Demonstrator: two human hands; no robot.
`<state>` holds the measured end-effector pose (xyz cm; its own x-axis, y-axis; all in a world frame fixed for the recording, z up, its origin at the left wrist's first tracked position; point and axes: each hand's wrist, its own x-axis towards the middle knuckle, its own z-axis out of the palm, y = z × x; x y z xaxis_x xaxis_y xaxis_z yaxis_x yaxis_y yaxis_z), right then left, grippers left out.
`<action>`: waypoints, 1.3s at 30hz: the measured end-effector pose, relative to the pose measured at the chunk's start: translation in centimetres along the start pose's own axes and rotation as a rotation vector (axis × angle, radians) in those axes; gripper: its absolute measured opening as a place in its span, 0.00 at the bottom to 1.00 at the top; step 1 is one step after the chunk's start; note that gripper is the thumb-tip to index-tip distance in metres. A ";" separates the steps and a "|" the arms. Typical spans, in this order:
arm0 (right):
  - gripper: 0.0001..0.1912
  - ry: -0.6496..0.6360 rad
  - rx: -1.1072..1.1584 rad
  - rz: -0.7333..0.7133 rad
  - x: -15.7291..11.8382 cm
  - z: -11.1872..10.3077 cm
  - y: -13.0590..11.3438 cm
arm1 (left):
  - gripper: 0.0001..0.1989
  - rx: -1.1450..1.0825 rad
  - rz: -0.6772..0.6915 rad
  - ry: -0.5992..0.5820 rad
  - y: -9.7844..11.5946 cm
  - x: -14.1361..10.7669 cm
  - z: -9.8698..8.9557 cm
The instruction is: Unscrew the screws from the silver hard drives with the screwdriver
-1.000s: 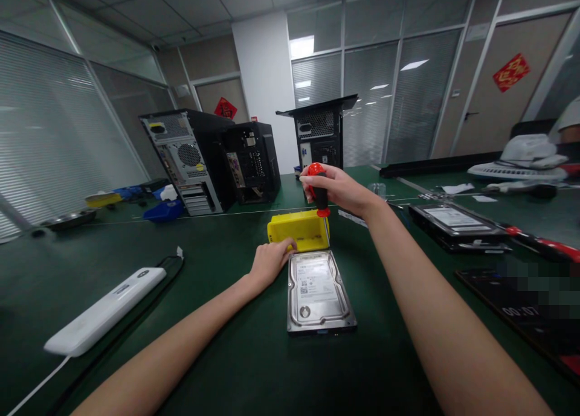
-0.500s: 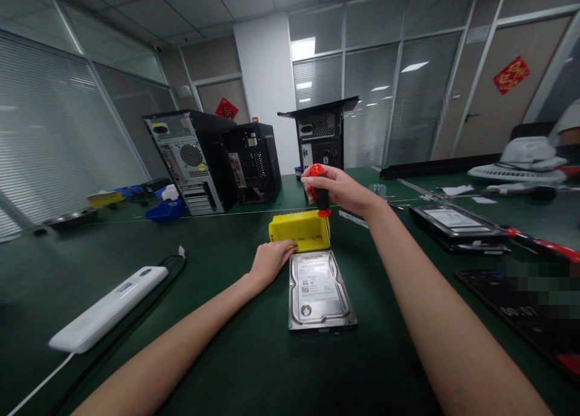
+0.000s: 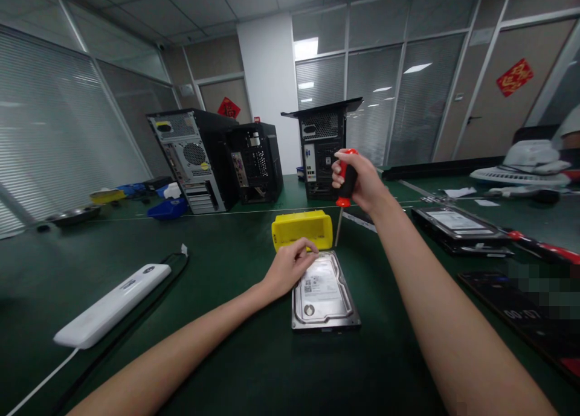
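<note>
A silver hard drive (image 3: pixel 327 295) with a white label lies flat on the green table. My left hand (image 3: pixel 290 268) rests over its far left corner, fingers curled together; anything between the fingertips is too small or hidden to make out. In my right hand (image 3: pixel 365 180) is a red and black screwdriver (image 3: pixel 348 183), gripped by the handle with the shaft pointing down. Its tip is by the drive's far right corner; I cannot tell if it touches. Just behind the drive, a yellow plastic bin (image 3: pixel 301 227) lies with its opening facing me.
Computer cases (image 3: pixel 194 162) stand at the back. A white power strip (image 3: pixel 115 304) with cables lies left. To the right are stacked hard drives (image 3: pixel 455 223), a red and black tool (image 3: pixel 544 247) and a phone (image 3: pixel 507 313). A person's sleeve shows at the far right edge.
My right hand has moved right with the screwdriver, away from the bin's front. My left hand has shifted right from the bin's edge onto the drive's far corner.
</note>
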<state>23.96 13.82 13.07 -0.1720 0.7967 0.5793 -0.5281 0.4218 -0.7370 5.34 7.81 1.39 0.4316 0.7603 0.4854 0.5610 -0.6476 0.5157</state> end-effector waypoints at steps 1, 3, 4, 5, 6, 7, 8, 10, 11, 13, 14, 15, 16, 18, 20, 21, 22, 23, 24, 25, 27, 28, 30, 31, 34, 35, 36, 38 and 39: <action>0.11 0.010 0.021 -0.006 0.0 -0.1 -0.4 | 0.07 -0.018 0.006 -0.024 0.4 -0.1 0.1; 0.11 0.008 0.056 -0.009 -0.2 -0.3 -1.2 | 0.07 -0.048 0.023 -0.080 1.3 -0.2 0.2; 0.11 -0.007 0.068 -0.005 -0.3 -0.4 -1.5 | 0.08 -0.061 0.037 -0.114 1.7 -0.3 0.4; 0.11 -0.034 0.072 0.004 -0.3 -0.5 -1.8 | 0.07 -0.071 0.053 -0.144 2.0 -0.4 0.5; 0.11 -0.067 0.069 0.016 -0.4 -0.6 -2.0 | 0.07 -0.079 0.066 -0.169 2.4 -0.4 0.6; 0.10 -0.102 0.058 0.029 -0.5 -0.6 -2.0 | 0.07 -0.086 0.070 -0.185 2.7 -0.4 0.8; 0.10 -0.133 0.041 0.041 -0.6 -0.6 -2.0 | 0.07 -0.091 0.068 -0.193 2.9 -0.4 1.0; 0.11 -0.166 0.002 0.057 -0.6 -0.5 -1.9 | 0.07 -0.094 0.047 -0.186 3.2 -0.4 1.3; 0.11 -0.170 -0.013 0.060 -0.6 -0.4 -1.7 | 0.06 -0.092 0.035 -0.177 3.2 -0.3 1.4; 0.12 -0.171 -0.034 0.061 -0.5 -0.2 -1.5 | 0.06 -0.089 0.020 -0.167 3.4 0.0 1.7; 0.12 -0.171 -0.041 0.060 -0.5 -0.1 -1.4 | 0.07 -0.086 0.011 -0.167 3.4 0.1 1.7; 0.12 -0.170 -0.046 0.061 -0.5 -0.1 -1.4 | 0.07 -0.082 0.002 -0.172 3.4 0.3 1.8; 0.12 -0.168 -0.052 0.061 -0.5 0.0 -1.4 | 0.07 -0.077 -0.007 -0.179 3.5 0.4 1.8; 0.12 -0.161 -0.065 0.061 -0.5 0.0 -1.4 | 0.07 -0.060 -0.014 -0.186 3.5 0.6 1.8; 0.13 -0.152 -0.070 0.053 -0.5 -0.1 -1.4 | 0.06 -0.039 -0.008 -0.190 3.5 0.7 1.7; 0.13 -0.149 -0.069 0.046 -0.5 -0.1 -1.4 | 0.06 -0.026 -0.001 -0.193 3.5 0.7 1.7; 0.13 -0.147 -0.066 0.039 -0.5 -0.2 -1.4 | 0.06 -0.012 0.009 -0.197 3.4 0.6 1.6; 0.13 -0.145 -0.062 0.032 -0.5 -0.2 -1.4 | 0.06 0.003 0.024 -0.201 3.4 0.6 1.6; 0.13 -0.144 -0.059 0.026 -0.5 -0.3 -1.3 | 0.07 0.018 0.044 -0.208 3.4 0.5 1.5; 0.13 -0.143 -0.057 0.024 -0.5 -0.3 -1.2 | 0.07 0.032 0.070 -0.215 3.3 0.4 1.4; 0.13 -0.136 -0.059 0.024 -0.5 -0.4 -1.1 | 0.07 0.056 0.126 -0.236 3.3 0.3 1.2; 0.13 -0.130 -0.062 0.025 -0.5 -0.4 -1.0 | 0.08 0.070 0.152 -0.247 3.3 0.3 1.1; 0.13 -0.116 -0.067 0.028 -0.5 -0.5 -1.0 | 0.09 0.110 0.204 -0.273 3.4 0.3 0.7; 0.12 -0.112 -0.068 0.027 -0.5 -0.5 -1.0 | 0.09 0.142 0.232 -0.288 3.4 0.3 0.5; 0.13 -0.112 -0.071 0.020 -0.5 -0.5 -0.9 | 0.09 0.290 0.337 -0.334 3.5 0.4 0.1; 0.12 -0.115 -0.074 0.018 -0.5 -0.5 -0.9 | 0.10 0.352 0.374 -0.338 3.4 0.5 0.0; 0.12 -0.120 -0.077 0.017 -0.5 -0.5 -0.8 | 0.10 0.416 0.415 -0.334 3.4 0.5 0.0; 0.12 -0.131 -0.083 0.018 -0.4 -0.6 -0.8 | 0.10 0.535 0.503 -0.311 3.2 0.5 0.1; 0.12 -0.135 -0.086 0.020 -0.4 -0.6 -0.8 | 0.10 0.582 0.544 -0.299 3.1 0.5 0.2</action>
<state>24.93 13.41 13.21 -0.2949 0.7425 0.6015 -0.4515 0.4465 -0.7725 7.43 6.16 3.07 0.8690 0.3844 0.3116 0.4596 -0.8603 -0.2205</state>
